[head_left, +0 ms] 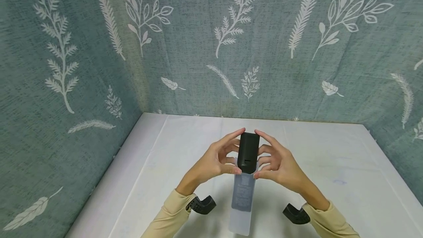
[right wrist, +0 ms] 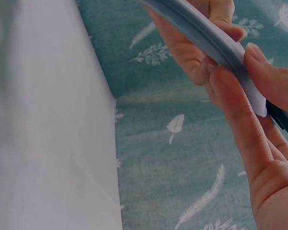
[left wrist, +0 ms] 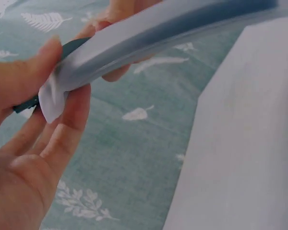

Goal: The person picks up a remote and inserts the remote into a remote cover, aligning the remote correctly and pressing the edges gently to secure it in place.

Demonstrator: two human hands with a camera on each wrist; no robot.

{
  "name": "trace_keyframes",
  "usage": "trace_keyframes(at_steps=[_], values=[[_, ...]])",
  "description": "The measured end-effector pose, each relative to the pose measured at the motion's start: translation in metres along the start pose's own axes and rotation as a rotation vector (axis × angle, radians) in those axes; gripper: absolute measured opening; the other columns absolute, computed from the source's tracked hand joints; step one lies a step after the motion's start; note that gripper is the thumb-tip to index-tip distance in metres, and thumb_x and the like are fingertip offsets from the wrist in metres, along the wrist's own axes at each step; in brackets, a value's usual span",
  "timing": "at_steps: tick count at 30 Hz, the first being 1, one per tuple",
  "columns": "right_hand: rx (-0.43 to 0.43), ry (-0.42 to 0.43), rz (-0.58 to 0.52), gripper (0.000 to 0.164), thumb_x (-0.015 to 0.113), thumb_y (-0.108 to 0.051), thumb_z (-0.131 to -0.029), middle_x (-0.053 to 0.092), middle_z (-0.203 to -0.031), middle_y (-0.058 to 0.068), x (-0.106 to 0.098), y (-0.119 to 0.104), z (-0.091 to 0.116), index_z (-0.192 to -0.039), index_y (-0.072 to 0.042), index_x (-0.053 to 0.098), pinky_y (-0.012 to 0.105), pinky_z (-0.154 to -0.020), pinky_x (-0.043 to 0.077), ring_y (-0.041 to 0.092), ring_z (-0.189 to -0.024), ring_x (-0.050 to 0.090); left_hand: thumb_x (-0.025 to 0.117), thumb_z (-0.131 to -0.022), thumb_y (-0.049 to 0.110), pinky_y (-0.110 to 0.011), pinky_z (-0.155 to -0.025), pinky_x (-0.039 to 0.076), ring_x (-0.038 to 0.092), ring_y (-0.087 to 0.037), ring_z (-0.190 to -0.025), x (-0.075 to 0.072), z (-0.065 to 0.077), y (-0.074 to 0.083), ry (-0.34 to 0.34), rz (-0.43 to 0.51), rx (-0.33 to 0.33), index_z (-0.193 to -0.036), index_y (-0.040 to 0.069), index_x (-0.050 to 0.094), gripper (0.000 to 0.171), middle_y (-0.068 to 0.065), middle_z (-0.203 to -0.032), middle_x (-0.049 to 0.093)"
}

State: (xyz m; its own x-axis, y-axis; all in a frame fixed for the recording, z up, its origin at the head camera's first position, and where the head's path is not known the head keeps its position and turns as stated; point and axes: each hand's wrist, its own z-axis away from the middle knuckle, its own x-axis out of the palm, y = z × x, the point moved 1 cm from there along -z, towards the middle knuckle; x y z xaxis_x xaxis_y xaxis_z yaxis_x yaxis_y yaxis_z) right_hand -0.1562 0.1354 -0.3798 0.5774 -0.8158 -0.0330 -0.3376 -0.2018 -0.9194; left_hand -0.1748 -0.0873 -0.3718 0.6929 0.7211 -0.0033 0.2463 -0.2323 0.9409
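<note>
Between my two hands is a flat black object (head_left: 248, 151) with rounded corners and a small slot, its lower end at the mouth of a long frosted plastic sleeve (head_left: 240, 225). A blue-grey section (head_left: 243, 194) with faint print shows through the sleeve. From the left side my left hand (head_left: 218, 157) pinches the sleeve mouth between thumb and fingers, index fingertip at the black object's top corner. My right hand (head_left: 281, 162) mirrors this grip on the right edge. Both wrist views show the sleeve bending in a curve away from the fingers, with only a dark edge of the black object visible.
A white-covered table (head_left: 178, 146) lies under the hands, with creases across it. Green leaf-patterned cloth (head_left: 198, 47) hangs along its back and sides. A black wrist mount (head_left: 201, 205) sits at the left cuff and another black mount (head_left: 296, 214) at the right.
</note>
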Motion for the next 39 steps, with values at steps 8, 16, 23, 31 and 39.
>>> trace_keyframes(at_steps=[8, 16, 23, 31, 39], values=[[0.0, -0.016, -0.028, 0.1, 0.073, 0.017, -0.072, 0.058, -0.106, 0.016, -0.0001, -0.0003, -0.0013, -0.15, -0.006, 0.015, 0.044, -0.064, 0.057, 0.03, -0.078, 0.068, 0.069, -0.073, -0.02, -0.045, -0.09, 0.05, 0.051, -0.032, -0.117, -0.0018, 0.0012, 0.0008, -0.048, 0.024, 0.006, -0.152, 0.023, 0.022, 0.101, -0.018, -0.132, 0.044], [0.018, -0.035, -0.011, 0.101, 0.071, 0.016, -0.073, 0.057, -0.112, 0.017, 0.0012, 0.0, -0.0008, -0.151, -0.009, 0.012, 0.042, -0.062, 0.057, 0.03, -0.082, 0.068, 0.069, -0.071, -0.021, -0.046, -0.083, 0.053, 0.054, -0.03, -0.112, -0.0012, 0.0026, -0.0006, -0.017, 0.01, 0.004, -0.15, 0.021, 0.027, 0.099, -0.018, -0.128, 0.047], [-0.001, -0.047, -0.055, 0.1, 0.071, 0.018, -0.073, 0.056, -0.12, 0.017, 0.004, -0.0005, -0.0005, -0.15, -0.004, 0.01, 0.048, -0.065, 0.056, 0.034, -0.085, 0.068, 0.068, -0.07, -0.024, -0.047, -0.076, 0.055, 0.057, -0.032, -0.107, 0.0007, 0.0034, -0.0001, 0.028, -0.002, 0.002, -0.148, 0.019, 0.034, 0.095, -0.019, -0.124, 0.051], [-0.021, -0.004, -0.064, 0.095, 0.072, 0.019, -0.07, 0.058, -0.12, 0.012, 0.0041, -0.0002, 0.0003, -0.147, -0.001, 0.021, 0.047, -0.062, 0.057, 0.032, -0.081, 0.069, 0.071, -0.068, -0.022, -0.041, -0.067, 0.058, 0.063, -0.027, -0.085, 0.0008, 0.0034, -0.0011, 0.092, -0.06, -0.031, -0.144, 0.019, 0.042, 0.091, -0.018, -0.112, 0.058], [-0.007, 0.026, -0.046, 0.092, 0.073, 0.02, -0.068, 0.062, -0.116, 0.011, 0.0068, -0.004, 0.0001, -0.144, 0.0, 0.025, 0.047, -0.056, 0.056, 0.031, -0.074, 0.069, 0.073, -0.067, -0.02, -0.024, -0.056, 0.05, 0.05, -0.024, -0.076, 0.0016, 0.0028, -0.0006, 0.133, -0.098, -0.015, -0.14, 0.017, 0.049, 0.085, -0.023, -0.089, 0.053]])
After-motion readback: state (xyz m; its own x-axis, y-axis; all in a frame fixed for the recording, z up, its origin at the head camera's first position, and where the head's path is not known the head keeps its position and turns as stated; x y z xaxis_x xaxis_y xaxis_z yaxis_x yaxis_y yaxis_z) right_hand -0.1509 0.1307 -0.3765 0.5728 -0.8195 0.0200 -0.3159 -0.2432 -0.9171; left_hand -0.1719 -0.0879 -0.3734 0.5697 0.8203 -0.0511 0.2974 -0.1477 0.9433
